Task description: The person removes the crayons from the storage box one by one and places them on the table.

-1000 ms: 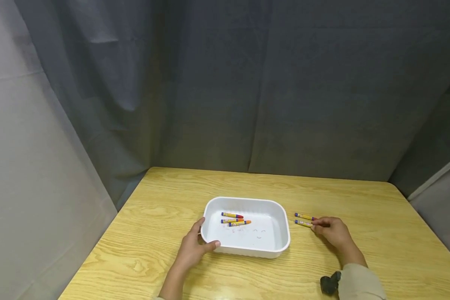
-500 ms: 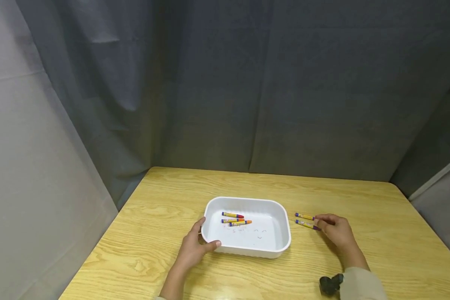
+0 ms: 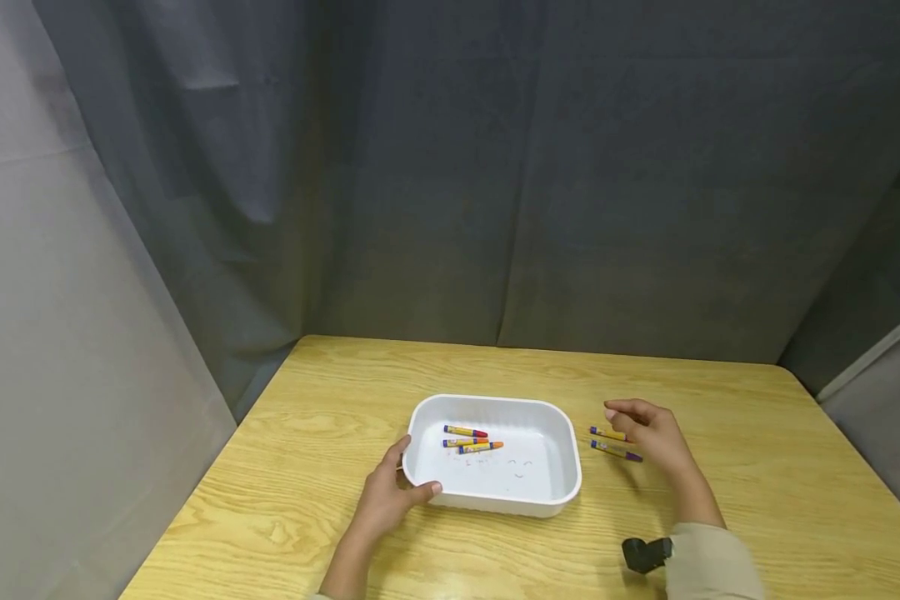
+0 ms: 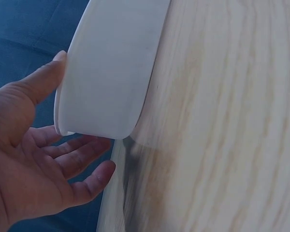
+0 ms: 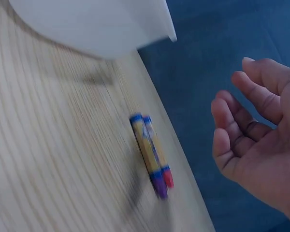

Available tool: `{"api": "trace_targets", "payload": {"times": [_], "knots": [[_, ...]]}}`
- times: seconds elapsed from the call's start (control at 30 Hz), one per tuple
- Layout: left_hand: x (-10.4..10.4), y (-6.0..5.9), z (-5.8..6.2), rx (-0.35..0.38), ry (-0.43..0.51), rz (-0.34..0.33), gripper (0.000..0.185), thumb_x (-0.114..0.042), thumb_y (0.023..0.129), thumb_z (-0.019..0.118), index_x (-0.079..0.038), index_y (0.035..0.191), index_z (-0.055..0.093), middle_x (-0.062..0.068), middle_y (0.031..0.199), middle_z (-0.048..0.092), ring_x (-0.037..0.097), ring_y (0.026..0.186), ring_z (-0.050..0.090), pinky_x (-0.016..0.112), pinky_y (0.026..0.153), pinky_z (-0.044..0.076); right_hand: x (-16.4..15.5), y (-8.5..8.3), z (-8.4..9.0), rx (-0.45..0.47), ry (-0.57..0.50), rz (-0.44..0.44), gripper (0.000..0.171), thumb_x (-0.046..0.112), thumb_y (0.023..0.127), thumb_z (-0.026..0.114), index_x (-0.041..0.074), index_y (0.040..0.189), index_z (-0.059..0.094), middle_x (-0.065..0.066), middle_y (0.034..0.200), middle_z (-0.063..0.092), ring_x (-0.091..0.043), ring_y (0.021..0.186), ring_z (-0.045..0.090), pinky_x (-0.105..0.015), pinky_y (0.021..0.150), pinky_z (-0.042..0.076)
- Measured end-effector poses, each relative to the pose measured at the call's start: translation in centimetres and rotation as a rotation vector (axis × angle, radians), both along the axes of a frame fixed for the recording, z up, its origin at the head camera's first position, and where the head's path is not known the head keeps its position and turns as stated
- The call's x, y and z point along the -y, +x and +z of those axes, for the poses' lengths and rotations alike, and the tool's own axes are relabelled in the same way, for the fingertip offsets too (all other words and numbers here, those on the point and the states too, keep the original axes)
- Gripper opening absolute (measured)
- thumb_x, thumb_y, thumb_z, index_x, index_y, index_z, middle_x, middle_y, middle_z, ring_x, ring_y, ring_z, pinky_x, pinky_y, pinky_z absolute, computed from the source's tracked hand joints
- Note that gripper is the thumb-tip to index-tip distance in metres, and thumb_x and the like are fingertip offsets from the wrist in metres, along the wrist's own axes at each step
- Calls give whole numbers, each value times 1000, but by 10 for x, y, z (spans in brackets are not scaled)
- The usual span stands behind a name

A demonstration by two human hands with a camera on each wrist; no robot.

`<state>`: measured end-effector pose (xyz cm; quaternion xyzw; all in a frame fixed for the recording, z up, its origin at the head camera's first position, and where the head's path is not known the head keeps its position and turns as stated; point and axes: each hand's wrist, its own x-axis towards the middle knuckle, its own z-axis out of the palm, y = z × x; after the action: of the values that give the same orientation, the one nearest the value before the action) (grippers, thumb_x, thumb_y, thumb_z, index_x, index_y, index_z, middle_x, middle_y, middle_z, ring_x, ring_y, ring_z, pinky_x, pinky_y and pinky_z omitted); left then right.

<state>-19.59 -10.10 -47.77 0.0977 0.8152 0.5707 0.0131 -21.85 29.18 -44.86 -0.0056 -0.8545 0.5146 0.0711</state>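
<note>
My left hand [image 3: 390,497] holds the near-left corner of a white plastic tray [image 3: 495,503]. Its thumb lies on the front rim, the fingers along the short side; the left wrist view shows the thumb against the tray edge [image 4: 106,72]. Inside lie a red crayon [image 3: 465,431], a red-orange crayon [image 3: 453,442] and an orange crayon [image 3: 480,447]. Right of the tray, a purple crayon [image 3: 615,451] and a red crayon [image 5: 157,145] rest side by side on the table. Above them is my right hand [image 3: 652,433], fingers loosely bent, nothing in them.
The wood-grain table [image 3: 330,383] reaches back to a dark grey curtain [image 3: 420,208]. A lighter curtain [image 3: 82,333] hangs on the left. Faint drawn marks [image 3: 520,468] show on the tray floor.
My right hand has let go of the purple crayon's tip and risen off the table, moving away from me. Left hand and tray stay in place.
</note>
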Motion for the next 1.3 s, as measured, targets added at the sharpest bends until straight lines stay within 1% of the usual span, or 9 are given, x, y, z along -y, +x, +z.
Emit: {"api": "trace_targets", "payload": {"times": [0.07, 0.37, 0.5, 0.67, 0.8, 1.07, 1.13, 1.23, 1.3], "knots": [[0, 0, 0, 6, 2, 0, 93, -21, 70, 83, 3, 142, 29, 24, 118, 52, 38, 102, 57, 43, 83, 48, 10, 0, 4, -19, -26, 32, 46, 32, 94, 56, -3, 124, 56, -21, 117, 56, -27, 101, 56, -44, 84, 47], [1, 0, -1, 7, 4, 0, 93, -21, 70, 82, 4, 141, 29, 23, 118, 53, 37, 102, 57, 42, 83, 49, 48, -12, 8, -27, -101, 116, 38, 25, 92, 61, -2, 118, 59, -18, 112, 60, -27, 97, 58, -44, 83, 49], [1, 1, -1, 17, 17, -6, 93, -21, 70, 83, 4, 142, 28, 23, 118, 52, 38, 103, 56, 38, 82, 50, 63, -17, 7, -7, -135, 138, 36, 20, 90, 63, -3, 117, 60, -16, 108, 62, -23, 92, 59, -41, 82, 50], [2, 2, 0, 23, 19, 1, 94, -21, 69, 83, 4, 142, 28, 23, 118, 51, 38, 103, 56, 37, 80, 51, 83, -23, 8, 4, -190, 155, 33, 17, 90, 64, -5, 114, 62, -17, 107, 63, -18, 90, 59, -33, 80, 50], [3, 3, -1, 25, 25, 8, 93, -20, 70, 82, 4, 142, 28, 23, 117, 51, 39, 103, 56, 36, 79, 51, 103, -28, 8, 55, -208, 170, 29, 15, 89, 64, -3, 112, 64, -15, 107, 64, -19, 90, 58, -34, 79, 48], [1, 4, 0, 19, 63, 2, 93, -18, 70, 82, 5, 141, 28, 25, 118, 51, 40, 103, 56, 33, 77, 52, 138, -40, -4, 162, -272, 165, 29, 15, 87, 65, -3, 109, 64, -8, 101, 65, -25, 90, 58, -51, 85, 42], [0, 4, 0, 23, 69, -7, 93, -17, 70, 82, 4, 142, 27, 25, 119, 51, 39, 103, 56, 33, 77, 52, 142, -42, -10, 166, -291, 163, 27, 13, 86, 65, -5, 106, 64, -9, 100, 66, -26, 91, 59, -51, 86, 42], [-2, 4, 0, 25, 79, -20, 93, -16, 70, 82, 4, 142, 26, 26, 120, 50, 40, 103, 56, 33, 76, 52, 145, -46, -20, 173, -260, 101, 20, 9, 83, 67, -4, 98, 67, -8, 93, 67, -23, 86, 59, -42, 80, 46], [-2, 4, -1, 22, 76, -22, 93, -16, 70, 82, 4, 142, 26, 26, 120, 50, 40, 102, 56, 33, 76, 52, 145, -48, -26, 166, -206, 55, 15, 6, 81, 69, -3, 93, 68, -7, 87, 66, -19, 80, 57, -33, 73, 47]]}}
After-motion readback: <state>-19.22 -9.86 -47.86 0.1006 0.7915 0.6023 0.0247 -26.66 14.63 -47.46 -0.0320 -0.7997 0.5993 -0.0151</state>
